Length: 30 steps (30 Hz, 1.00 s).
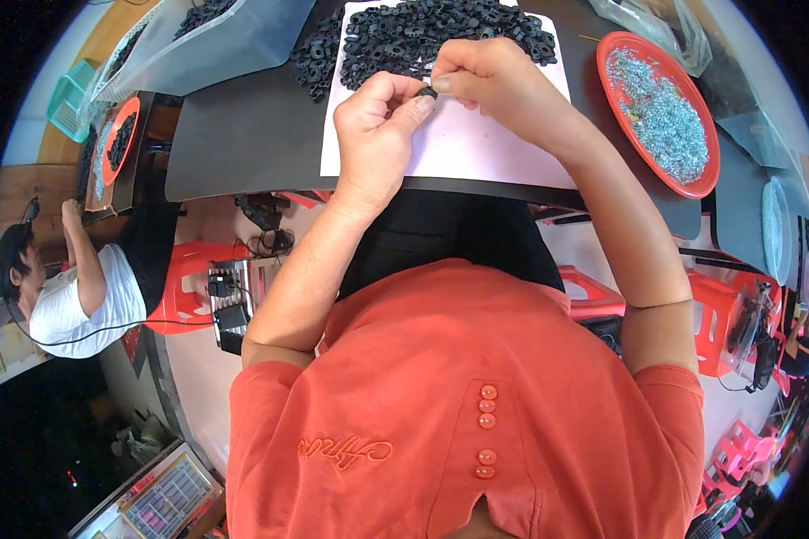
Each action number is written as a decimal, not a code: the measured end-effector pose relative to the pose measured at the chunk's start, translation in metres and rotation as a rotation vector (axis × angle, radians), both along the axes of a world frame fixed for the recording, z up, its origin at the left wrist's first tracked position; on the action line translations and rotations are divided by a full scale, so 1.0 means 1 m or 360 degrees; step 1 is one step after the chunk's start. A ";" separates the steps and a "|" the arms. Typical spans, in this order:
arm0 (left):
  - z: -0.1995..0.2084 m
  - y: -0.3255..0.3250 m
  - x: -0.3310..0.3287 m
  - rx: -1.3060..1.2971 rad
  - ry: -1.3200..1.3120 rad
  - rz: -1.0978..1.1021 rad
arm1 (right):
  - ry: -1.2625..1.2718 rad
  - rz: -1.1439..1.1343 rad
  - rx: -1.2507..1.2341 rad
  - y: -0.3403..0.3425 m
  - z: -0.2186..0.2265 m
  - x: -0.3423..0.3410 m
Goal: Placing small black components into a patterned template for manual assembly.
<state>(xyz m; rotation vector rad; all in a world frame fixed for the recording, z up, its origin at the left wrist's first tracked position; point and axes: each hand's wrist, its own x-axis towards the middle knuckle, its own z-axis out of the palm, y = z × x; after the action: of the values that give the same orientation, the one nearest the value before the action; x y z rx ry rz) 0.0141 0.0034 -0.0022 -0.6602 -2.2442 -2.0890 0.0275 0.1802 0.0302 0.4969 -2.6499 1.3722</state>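
Between the thumb and forefinger of my left hand point(382, 117) is a small black plastic part point(428, 92). My right hand point(481, 76) meets it there, thumb and forefinger pinched at the part; whatever tiny thing lies in that pinch is hidden. Both hands are over a white sheet point(476, 148) on the dark table. Just beyond them spreads a heap of small black plastic parts point(431, 31), some spilling off the sheet's left side. To the right stands a red round tray point(609, 108) holding a pile of small shiny pale-blue pieces point(665, 130).
A translucent bin point(243, 54) with black parts stands at the left of the dark table point(243, 144). A clear plastic bag point(683, 31) lies behind the red tray. At far left a person in a white shirt point(90, 301) sits at another table. Red stools point(184, 283) stand below.
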 end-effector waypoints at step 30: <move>0.004 0.003 -0.001 0.0251 -0.0276 -0.0009 | 0.0492 -0.0253 -0.0083 -0.018 -0.015 0.006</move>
<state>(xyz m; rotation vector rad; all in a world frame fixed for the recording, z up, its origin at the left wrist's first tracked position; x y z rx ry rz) 0.0134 0.0063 0.0015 -0.4953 -2.1279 -2.3802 0.0335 0.1626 0.0150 0.4405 -2.3455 1.2059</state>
